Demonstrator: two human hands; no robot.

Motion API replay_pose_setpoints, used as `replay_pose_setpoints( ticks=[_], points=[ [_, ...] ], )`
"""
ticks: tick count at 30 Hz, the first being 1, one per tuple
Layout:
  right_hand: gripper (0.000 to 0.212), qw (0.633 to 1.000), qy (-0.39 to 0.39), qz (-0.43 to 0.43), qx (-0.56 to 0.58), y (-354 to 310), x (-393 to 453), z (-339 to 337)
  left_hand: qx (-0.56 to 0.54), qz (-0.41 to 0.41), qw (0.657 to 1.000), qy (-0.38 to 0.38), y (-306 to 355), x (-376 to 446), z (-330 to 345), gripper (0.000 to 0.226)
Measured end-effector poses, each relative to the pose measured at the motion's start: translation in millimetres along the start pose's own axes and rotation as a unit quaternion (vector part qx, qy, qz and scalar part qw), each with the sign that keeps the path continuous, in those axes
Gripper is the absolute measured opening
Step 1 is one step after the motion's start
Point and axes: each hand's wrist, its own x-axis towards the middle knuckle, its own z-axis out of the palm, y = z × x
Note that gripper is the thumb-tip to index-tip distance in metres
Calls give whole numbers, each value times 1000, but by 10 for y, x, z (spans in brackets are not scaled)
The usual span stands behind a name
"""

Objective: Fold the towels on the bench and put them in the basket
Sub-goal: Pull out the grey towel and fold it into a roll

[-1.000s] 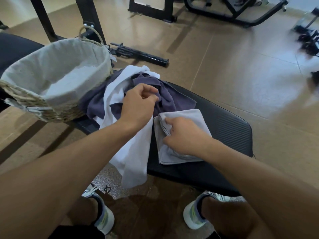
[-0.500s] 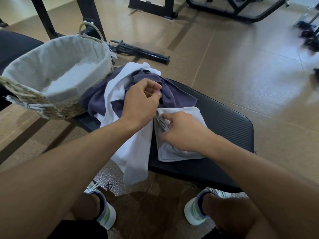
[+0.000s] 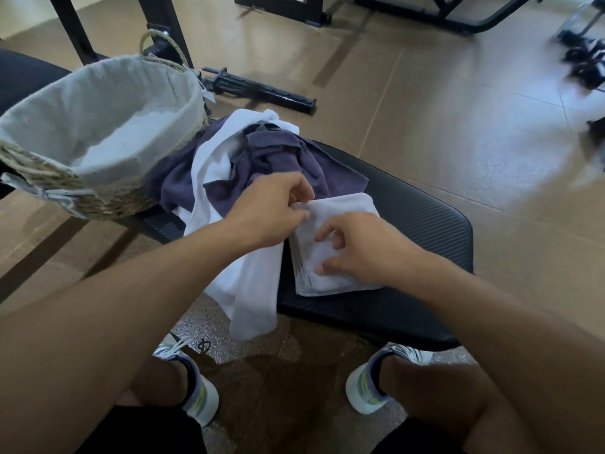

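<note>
Left hand (image 3: pixel 268 213) has shifted onto folded grey towel (image 3: pixel 330 244), pinching its corner | right hand (image 3: pixel 357 247) presses it, fingers spread | fold looks done; basket (image 3: pixel 98 103) next

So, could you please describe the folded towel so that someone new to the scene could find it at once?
Start at the black bench and look to its near end, away from the basket. The folded towel lies flat there under both hands. Unlike the loose white towel and crumpled purple towel beside it, it is a neat pale square.
</note>
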Motion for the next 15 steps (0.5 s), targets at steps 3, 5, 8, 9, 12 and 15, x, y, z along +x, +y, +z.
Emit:
replay_pose_setpoints(
  ticks=[3, 5, 8, 9, 12, 15],
  points=[
    [62, 998, 30, -31, -36, 47, -9, 155, 166, 58, 983, -58, -2, -52, 30, 28],
    [66, 995, 65, -45, -64, 72, -28, 248, 227, 88, 968, -59, 18, -47, 42, 32],
    [74, 980, 117, -45, -155, 33, -115, 459, 248, 89, 963, -60, 10, -27, 71, 35],
    [74, 975, 133, -40, -173, 13, -154, 536, 251, 88, 962, -58, 11, -28, 88, 35],
    [71, 974, 167, -38, -149, 8, -201, 652, 260, 92, 961, -12, 36, -55, 149, 31],
    [65, 992, 107, -43, -56, 61, -156, 456, 250, 112, 961, 31, 32, -86, 174, 30]
  ],
)
